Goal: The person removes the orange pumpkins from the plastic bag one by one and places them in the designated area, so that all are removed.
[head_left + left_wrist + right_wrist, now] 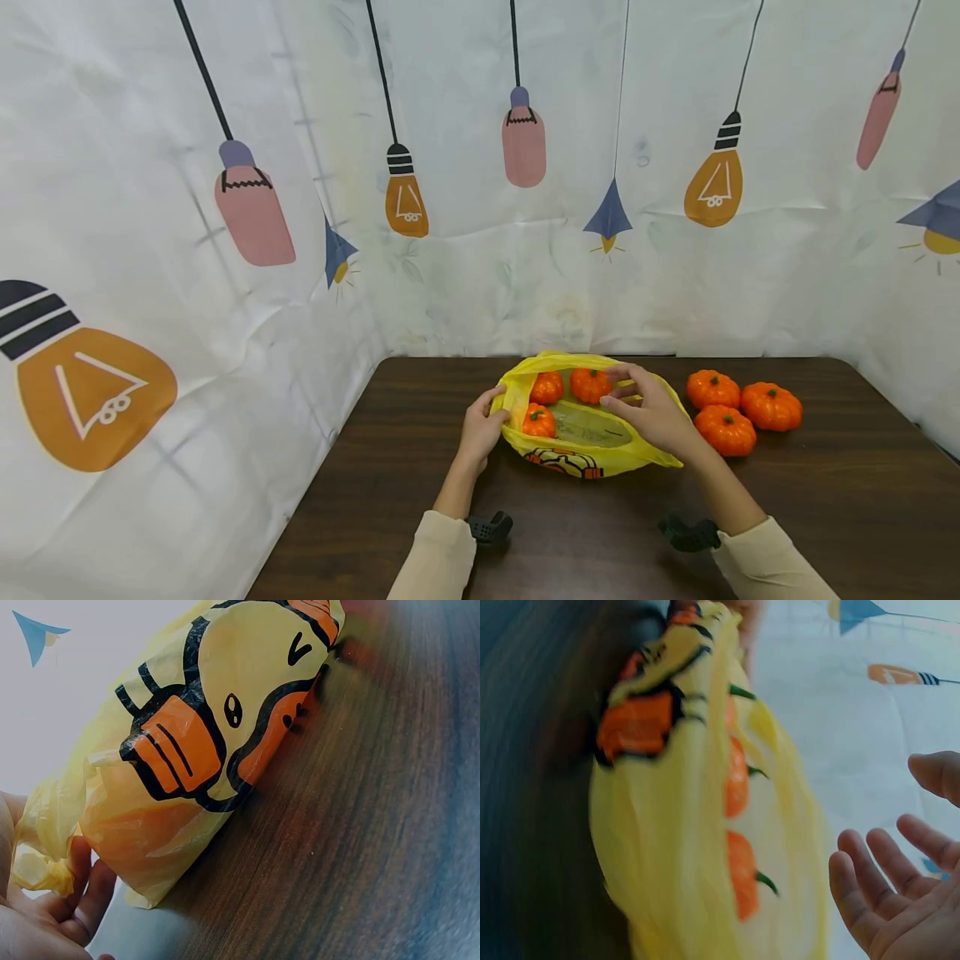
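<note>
A yellow plastic bag (637, 454) with a printed cartoon duck lies on the table, its mouth facing up and spread wide. Inside are three small orange pumpkins: one at the back left (547, 388), one at the back middle (590, 385), one at the front left (538, 421). My left hand (480, 425) pinches the bag's left rim; in the left wrist view, bunched yellow plastic passes between its fingers (79, 862). Over the right side of the mouth hovers my right hand (656, 412), fingers spread and holding nothing, as the right wrist view also shows.
Three more orange pumpkins sit in a cluster to the right of the bag: a back one (712, 389), a right one (771, 407) and a front one (725, 431). The dark wooden table (375, 492) meets a white curtain (465, 292) printed with lamps behind and at left.
</note>
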The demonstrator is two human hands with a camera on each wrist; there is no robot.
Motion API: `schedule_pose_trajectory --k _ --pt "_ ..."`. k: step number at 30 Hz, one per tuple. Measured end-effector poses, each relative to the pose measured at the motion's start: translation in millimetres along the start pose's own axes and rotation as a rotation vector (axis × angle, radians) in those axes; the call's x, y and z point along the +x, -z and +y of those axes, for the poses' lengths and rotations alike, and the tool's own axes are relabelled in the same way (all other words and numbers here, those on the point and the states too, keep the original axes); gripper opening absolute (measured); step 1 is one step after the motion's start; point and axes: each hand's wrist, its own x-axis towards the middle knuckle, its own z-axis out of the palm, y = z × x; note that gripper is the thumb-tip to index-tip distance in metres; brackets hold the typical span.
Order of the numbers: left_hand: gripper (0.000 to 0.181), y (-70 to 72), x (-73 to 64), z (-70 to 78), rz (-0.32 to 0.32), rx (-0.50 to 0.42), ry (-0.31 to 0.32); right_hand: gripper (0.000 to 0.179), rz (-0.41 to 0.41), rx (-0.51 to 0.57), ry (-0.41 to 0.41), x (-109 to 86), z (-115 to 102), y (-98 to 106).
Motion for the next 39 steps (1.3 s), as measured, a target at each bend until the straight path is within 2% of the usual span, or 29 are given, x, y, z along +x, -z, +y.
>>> schedule_pose_trajectory --k 5,10,16,24,31,39 --pt "0.051 -0.2 0.2 0.5 0.001 0.005 0.002 0.054 -0.057 0.065 -0.079 15.0 8 -29" --pt "0.050 1.2 -0.5 0.3 0.001 -0.021 -0.005 0.054 -0.112 0.112 -0.125 28.1 17 -56" --pt "0.049 1.9 -0.2 0.8 0.002 -0.024 -0.005 0.054 -0.128 0.166 -0.171 35.1 25 -78" --pt "0.049 0.6 0.6 -0.2 -0.001 -0.011 0.001 0.058 -0.147 0.167 -0.214 36.8 31 -89" --pt "0.049 -0.3 -1.3 1.8 -0.001 -0.023 -0.001 0.065 -0.194 0.142 -0.186 35.2 38 -90" --pt "0.049 -2.5 -2.0 3.7 0.006 -0.013 0.005 0.068 -0.195 0.109 -0.158 33.4 39 -93"
